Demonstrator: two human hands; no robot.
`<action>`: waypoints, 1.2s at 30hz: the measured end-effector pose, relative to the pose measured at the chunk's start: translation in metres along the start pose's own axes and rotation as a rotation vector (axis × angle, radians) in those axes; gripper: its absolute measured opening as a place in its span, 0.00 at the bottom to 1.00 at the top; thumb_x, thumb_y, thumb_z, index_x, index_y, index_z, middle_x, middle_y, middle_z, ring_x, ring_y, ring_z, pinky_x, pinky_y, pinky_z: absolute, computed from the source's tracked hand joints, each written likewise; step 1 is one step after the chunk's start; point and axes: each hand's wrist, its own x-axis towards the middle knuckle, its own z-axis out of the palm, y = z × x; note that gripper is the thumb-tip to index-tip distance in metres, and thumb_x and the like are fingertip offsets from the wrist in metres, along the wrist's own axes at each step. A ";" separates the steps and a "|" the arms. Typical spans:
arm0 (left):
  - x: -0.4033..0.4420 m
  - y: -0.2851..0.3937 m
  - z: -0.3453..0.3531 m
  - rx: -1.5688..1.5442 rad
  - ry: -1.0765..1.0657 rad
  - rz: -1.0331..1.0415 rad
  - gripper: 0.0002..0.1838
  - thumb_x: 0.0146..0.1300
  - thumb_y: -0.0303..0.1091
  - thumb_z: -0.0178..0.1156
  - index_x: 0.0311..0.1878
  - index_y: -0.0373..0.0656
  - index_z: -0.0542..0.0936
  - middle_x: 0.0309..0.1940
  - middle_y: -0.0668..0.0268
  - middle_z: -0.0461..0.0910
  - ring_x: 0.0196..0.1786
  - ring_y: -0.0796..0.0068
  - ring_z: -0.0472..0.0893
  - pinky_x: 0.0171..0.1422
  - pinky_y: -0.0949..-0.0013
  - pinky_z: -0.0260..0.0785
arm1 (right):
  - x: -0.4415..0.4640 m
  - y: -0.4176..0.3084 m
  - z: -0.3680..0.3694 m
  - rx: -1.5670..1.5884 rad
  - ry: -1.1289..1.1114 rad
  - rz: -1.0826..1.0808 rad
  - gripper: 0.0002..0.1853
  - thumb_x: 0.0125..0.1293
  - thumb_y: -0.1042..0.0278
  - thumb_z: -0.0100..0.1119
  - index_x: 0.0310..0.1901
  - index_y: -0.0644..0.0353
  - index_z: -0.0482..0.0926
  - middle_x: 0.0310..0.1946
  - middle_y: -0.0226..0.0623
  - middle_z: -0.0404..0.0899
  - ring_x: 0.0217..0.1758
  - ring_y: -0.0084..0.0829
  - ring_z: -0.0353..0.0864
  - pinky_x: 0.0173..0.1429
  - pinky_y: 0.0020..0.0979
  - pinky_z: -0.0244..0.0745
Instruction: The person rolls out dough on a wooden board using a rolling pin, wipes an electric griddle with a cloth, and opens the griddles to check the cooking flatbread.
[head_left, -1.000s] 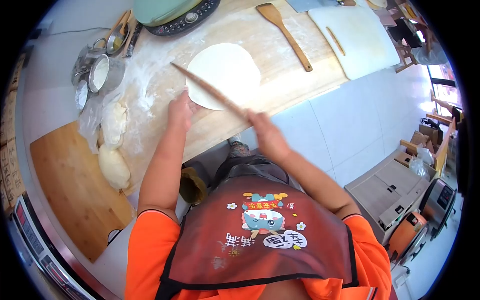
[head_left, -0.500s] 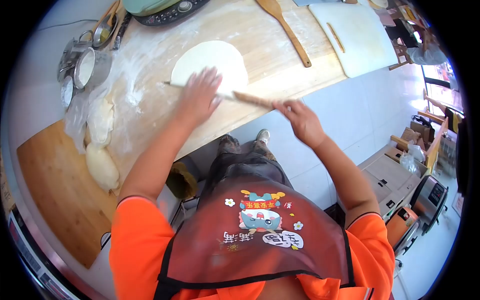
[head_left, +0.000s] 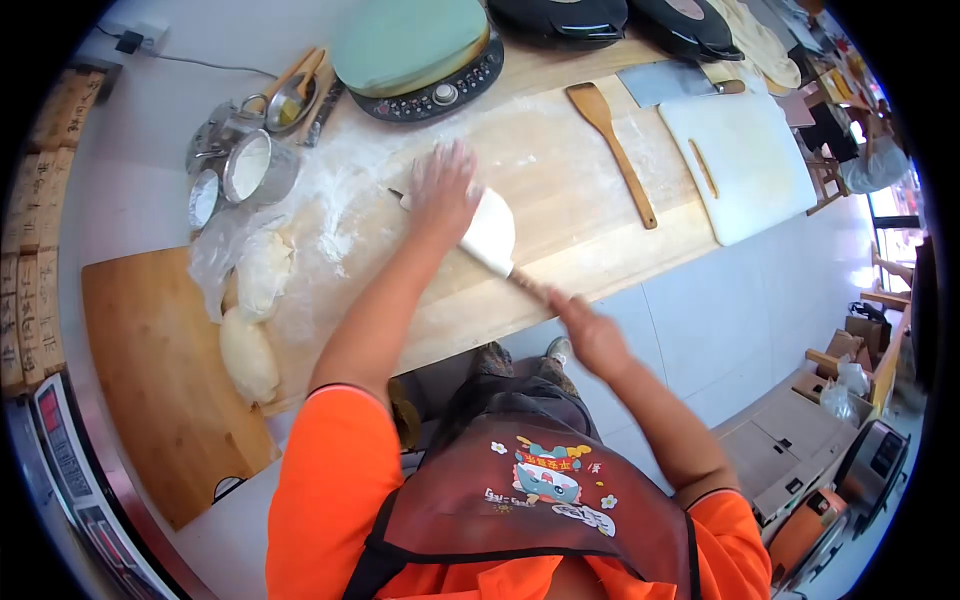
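Observation:
A thin rolling pin [head_left: 528, 286] lies slanting over the floured wooden board, with white dough [head_left: 491, 236] wrapped around its middle part. My right hand [head_left: 592, 335] is closed around the pin's near end, at the board's front edge. Flat on the dough and pin lies my left hand [head_left: 445, 188], its fingers stretched out and slightly blurred; it hides the dough's left part. The pin's dark tip shows just left of that hand.
Dough lumps [head_left: 249, 355] and a metal flour pot [head_left: 249, 166] stand at the left. Behind is a green-lidded griddle [head_left: 410, 45]. To the right lie a wooden spatula [head_left: 612, 150], a cleaver [head_left: 668, 83] and a white cutting board [head_left: 745, 170].
The dough, a flat round sheet before, is now wrapped on the pin. My left hand went from the sheet's edge onto the pin and dough. The view has shifted too.

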 end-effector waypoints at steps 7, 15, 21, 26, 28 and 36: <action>-0.101 0.041 -0.038 -0.221 -0.326 0.189 0.38 0.66 0.41 0.65 0.78 0.47 0.67 0.83 0.52 0.57 0.85 0.47 0.53 0.86 0.35 0.40 | -0.060 -0.007 0.079 0.431 0.034 -0.047 0.31 0.72 0.79 0.52 0.77 0.58 0.65 0.51 0.53 0.81 0.51 0.54 0.83 0.59 0.45 0.80; 0.068 0.187 0.009 -0.467 0.042 0.402 0.36 0.70 0.51 0.62 0.79 0.49 0.68 0.83 0.65 0.59 0.86 0.56 0.51 0.85 0.32 0.38 | -0.068 0.013 0.022 0.257 0.307 0.128 0.33 0.74 0.85 0.44 0.79 0.58 0.62 0.45 0.48 0.79 0.47 0.47 0.82 0.56 0.40 0.80; -0.060 0.067 -0.022 -0.133 -0.155 -0.198 0.37 0.68 0.47 0.65 0.77 0.43 0.69 0.80 0.51 0.61 0.80 0.44 0.60 0.80 0.34 0.53 | -0.029 -0.035 0.096 0.621 0.115 -0.045 0.39 0.71 0.82 0.54 0.81 0.65 0.50 0.49 0.54 0.76 0.51 0.51 0.79 0.61 0.42 0.76; -0.090 0.038 -0.023 -0.588 -0.047 -0.653 0.34 0.65 0.27 0.63 0.75 0.36 0.68 0.71 0.43 0.68 0.71 0.40 0.69 0.78 0.52 0.62 | 0.009 -0.079 0.103 0.561 -0.029 -0.180 0.39 0.71 0.75 0.58 0.79 0.68 0.51 0.55 0.61 0.75 0.58 0.61 0.79 0.63 0.50 0.76; -0.095 0.033 -0.020 -0.481 0.012 -0.615 0.34 0.65 0.25 0.63 0.75 0.35 0.68 0.68 0.42 0.70 0.70 0.41 0.71 0.77 0.52 0.64 | 0.020 -0.078 0.082 0.431 -0.157 -0.249 0.36 0.71 0.73 0.59 0.77 0.67 0.56 0.55 0.59 0.75 0.59 0.60 0.78 0.63 0.50 0.76; -0.117 0.005 -0.047 -0.303 -0.020 -0.552 0.31 0.67 0.31 0.65 0.73 0.38 0.72 0.70 0.43 0.70 0.70 0.43 0.72 0.75 0.50 0.65 | 0.035 0.039 -0.072 -0.006 0.428 -0.180 0.29 0.67 0.69 0.64 0.70 0.62 0.71 0.57 0.53 0.76 0.61 0.54 0.77 0.64 0.46 0.76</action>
